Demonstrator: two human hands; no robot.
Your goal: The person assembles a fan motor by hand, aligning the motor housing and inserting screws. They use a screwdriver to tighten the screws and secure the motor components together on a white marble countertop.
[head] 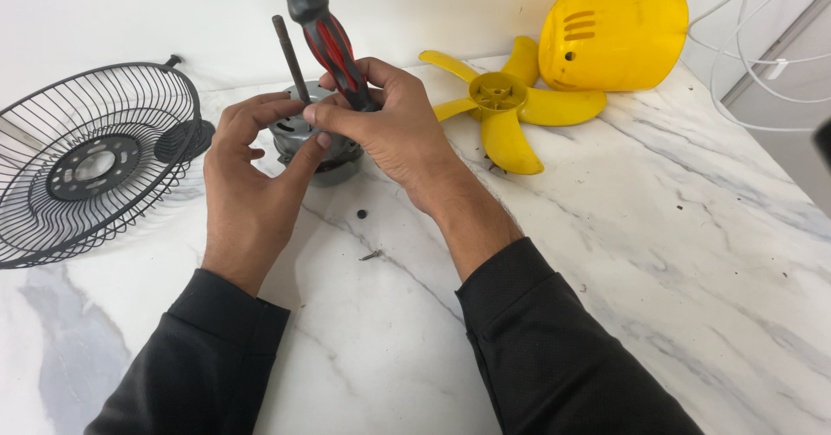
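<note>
The fan is already taken apart. The wire grille [86, 162] lies at the left of the tabletop [692, 253], the yellow blade [502, 110] lies far right of centre, and the yellow rear cover [615, 37] stands just beyond it, touching or nearly touching one blade. The motor [333, 154] sits bare at the far centre, its shaft [290, 54] pointing up and tilted slightly left.

The left hand [247, 175] steadies the motor, fingers [260, 110] curled against its near left side. The right hand [394, 128] is clenched around a red-and-black screwdriver [329, 37], held nearly upright with the tip down at the motor. By this evidence, work on the motor housing is in progress and not finished.

A small dark round part [362, 214] and a loose screw [372, 254] lie near the motor, between the forearms.

Hidden: the screwdriver tip, the fastener it meets and most of the motor top are covered by the hands. The grille's left edge is cut off. White cables [762, 54] at far right run out of view.
</note>
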